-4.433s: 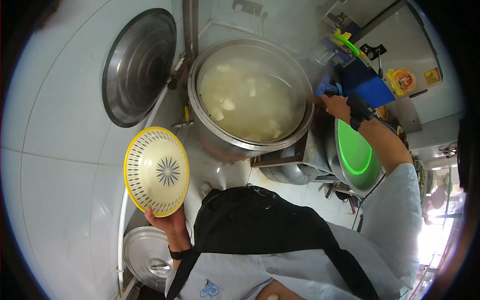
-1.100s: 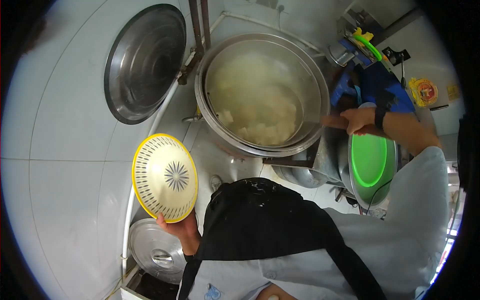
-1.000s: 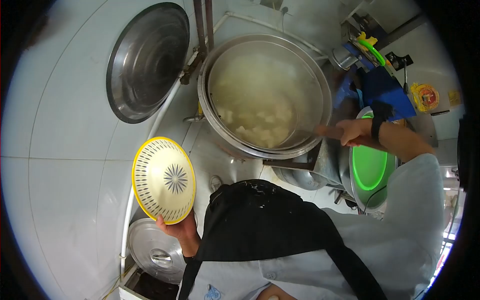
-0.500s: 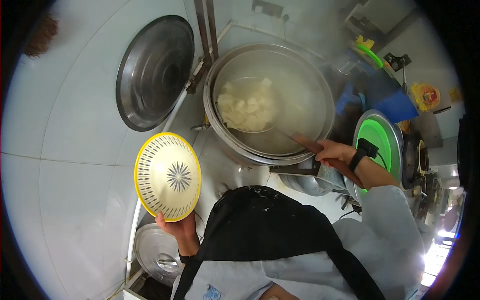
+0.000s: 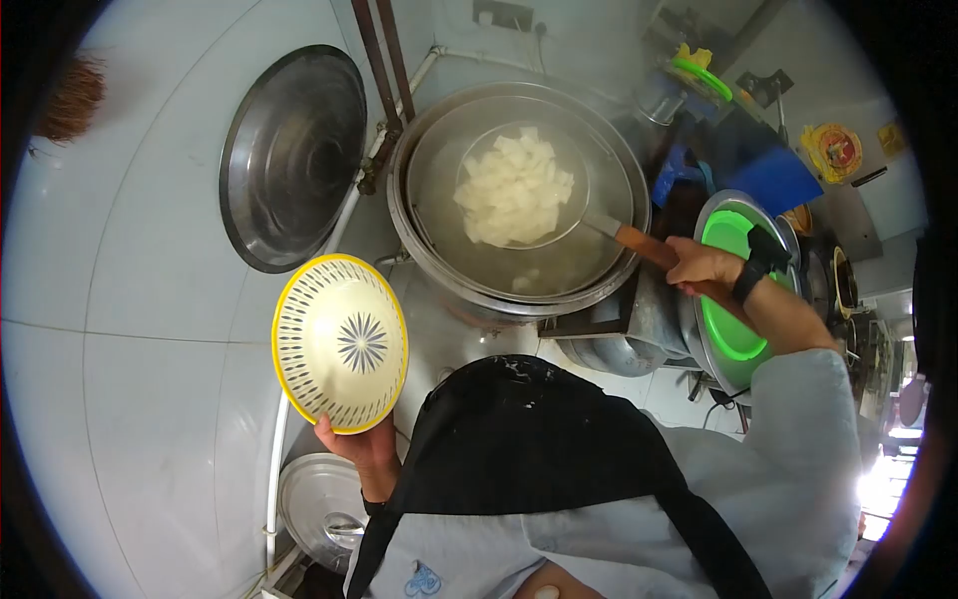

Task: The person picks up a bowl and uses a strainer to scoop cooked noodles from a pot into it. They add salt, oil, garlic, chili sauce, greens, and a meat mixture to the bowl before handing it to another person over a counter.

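Note:
My left hand [image 5: 361, 444] grips the lower rim of a cream bowl [image 5: 334, 364] with a yellow edge and a dark starburst at its centre; nothing lies in the bowl. My right hand [image 5: 699, 268] is closed round the wooden handle of a strainer ladle [image 5: 605, 222]. White chunks of food [image 5: 514, 190], whose kind I cannot make out, are heaped in the ladle over a large metal pot [image 5: 401, 215] of cloudy liquid. A few pale pieces show in the liquid below. The bowl is apart from the pot, to its lower left.
A big round metal lid [image 5: 289, 160] leans on the tiled wall at left, beside a white pipe [image 5: 344, 215]. A green basin [image 5: 733, 344] sits in a metal bowl at right. Another lid [image 5: 314, 504] is low on the left. Steam hangs above the pot.
The ladle with the white chunks has come up and right, clearer of the liquid, as my right hand moved up and right. My left hand still holds the bowl.

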Motion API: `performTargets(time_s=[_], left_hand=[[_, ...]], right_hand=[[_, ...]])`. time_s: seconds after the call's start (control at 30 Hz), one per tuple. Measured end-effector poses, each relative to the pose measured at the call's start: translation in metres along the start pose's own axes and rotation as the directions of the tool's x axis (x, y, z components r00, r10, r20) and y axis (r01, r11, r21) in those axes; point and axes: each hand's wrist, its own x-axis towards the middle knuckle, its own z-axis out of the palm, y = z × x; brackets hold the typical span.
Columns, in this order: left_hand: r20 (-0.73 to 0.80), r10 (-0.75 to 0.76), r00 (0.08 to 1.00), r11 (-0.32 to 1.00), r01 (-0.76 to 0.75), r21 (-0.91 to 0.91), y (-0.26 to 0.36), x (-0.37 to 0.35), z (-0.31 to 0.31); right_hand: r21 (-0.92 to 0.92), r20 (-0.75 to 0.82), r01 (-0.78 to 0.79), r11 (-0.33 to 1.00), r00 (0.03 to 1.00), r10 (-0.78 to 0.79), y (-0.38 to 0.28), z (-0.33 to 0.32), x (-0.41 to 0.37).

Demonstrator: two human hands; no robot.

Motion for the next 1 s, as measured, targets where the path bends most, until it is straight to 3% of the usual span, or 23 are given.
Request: performTargets(time_s=[0.07, 0.1, 0.17, 0.23, 0.3, 0.37, 0.4, 0.47, 0.5, 0.6, 0.83, 1.0], left_hand=[[-0.006, -0.006, 1.000, 1.000, 0.006, -0.012, 0.000, 0.002, -0.004], [-0.010, -0.008, 1.000, 1.000, 0.008, -0.023, 0.000, 0.003, -0.006], [-0.016, -0.019, 1.000, 0.999, 0.019, -0.032, 0.000, 0.002, -0.009], [-0.010, -0.022, 1.000, 0.999, 0.021, -0.039, 0.000, 0.003, -0.010], [-0.100, -0.004, 0.995, 1.000, 0.001, -0.031, -0.001, 0.001, -0.012], [-0.121, 0.027, 0.992, 0.999, -0.031, -0.035, -0.003, -0.001, -0.007], [-0.140, 0.052, 0.989, 0.998, -0.057, -0.037, -0.005, -0.001, -0.005], [-0.132, 0.057, 0.990, 0.997, -0.062, -0.035, -0.007, -0.001, -0.009], [-0.119, 0.056, 0.991, 0.998, -0.060, -0.030, -0.008, -0.001, -0.010], [-0.115, 0.081, 0.990, 0.997, -0.082, -0.004, -0.011, 0.001, -0.010], [-0.096, 0.077, 0.992, 0.996, -0.073, 0.046, -0.008, -0.002, 0.002], [-0.072, 0.038, 0.997, 0.998, -0.035, 0.048, -0.004, -0.001, 0.001]], right_hand=[[-0.519, -0.156, -0.037, 0.854, 0.986, -0.052, -0.013, -0.016, -0.008], [-0.521, -0.154, -0.047, 0.853, 0.987, -0.040, -0.020, -0.024, -0.010], [-0.779, -0.161, -0.036, 0.626, 0.977, -0.144, -0.033, -0.037, -0.013], [-0.804, -0.119, -0.037, 0.593, 0.988, -0.100, -0.049, -0.043, -0.012], [-0.829, -0.077, -0.031, 0.558, 0.995, -0.060, -0.058, -0.043, -0.007], [-0.761, 0.068, -0.012, 0.649, 0.993, 0.098, -0.057, -0.041, 0.007], [-0.763, 0.072, -0.008, 0.647, 0.993, 0.097, -0.049, -0.042, 0.019], [-0.421, 0.346, -0.044, 0.906, 0.915, 0.206, -0.027, -0.042, 0.045], [-0.420, 0.352, -0.042, 0.907, 0.913, 0.205, -0.023, -0.038, 0.049], [-0.125, 0.285, -0.235, 0.964, 0.922, 0.262, -0.008, -0.023, 0.058], [0.179, 0.296, -0.165, 0.970, 0.949, 0.107, 0.007, 0.011, 0.048], [0.196, 0.199, -0.088, 0.977, 0.979, 0.048, 0.012, 0.027, 0.040]])
